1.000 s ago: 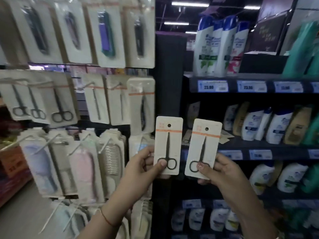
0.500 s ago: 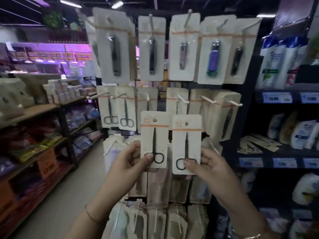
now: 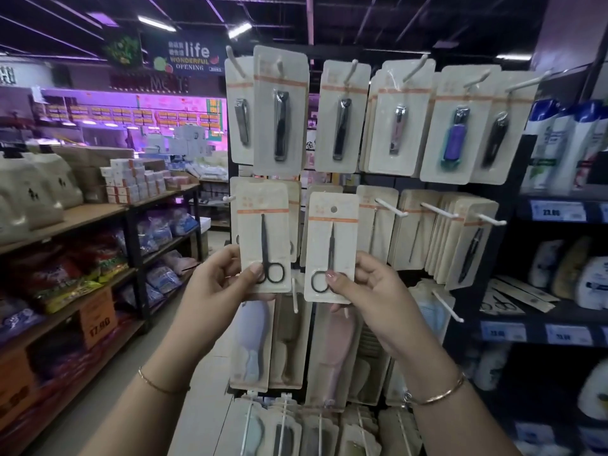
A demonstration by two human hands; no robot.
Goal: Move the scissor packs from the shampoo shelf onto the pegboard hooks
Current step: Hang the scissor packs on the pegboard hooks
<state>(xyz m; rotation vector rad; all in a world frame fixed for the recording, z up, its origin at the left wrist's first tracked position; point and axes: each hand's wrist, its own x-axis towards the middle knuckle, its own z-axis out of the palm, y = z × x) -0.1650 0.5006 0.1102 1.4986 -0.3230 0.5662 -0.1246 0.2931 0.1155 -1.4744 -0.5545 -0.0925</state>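
Note:
My left hand (image 3: 218,284) grips a cream scissor pack (image 3: 265,232) by its lower edge, held up flat against the pegboard's middle row at the left. My right hand (image 3: 365,284) holds a second scissor pack (image 3: 332,238) upright just beside it, its hang hole showing at the top. White pegboard hooks (image 3: 391,207) stick out of the middle row to the right of both packs. On the shampoo shelf (image 3: 539,315) at the right lie more flat scissor packs (image 3: 513,296).
Nail clipper cards (image 3: 342,115) hang on the top row. Comb and brush packs (image 3: 286,337) hang below my hands. Shampoo bottles (image 3: 566,143) fill the dark shelves on the right. An aisle with stocked wooden shelves (image 3: 65,218) runs along the left.
The view has swung left from the shampoo shelf to face the pegboard. Both hands have risen with their packs, now level with the middle row of hooks.

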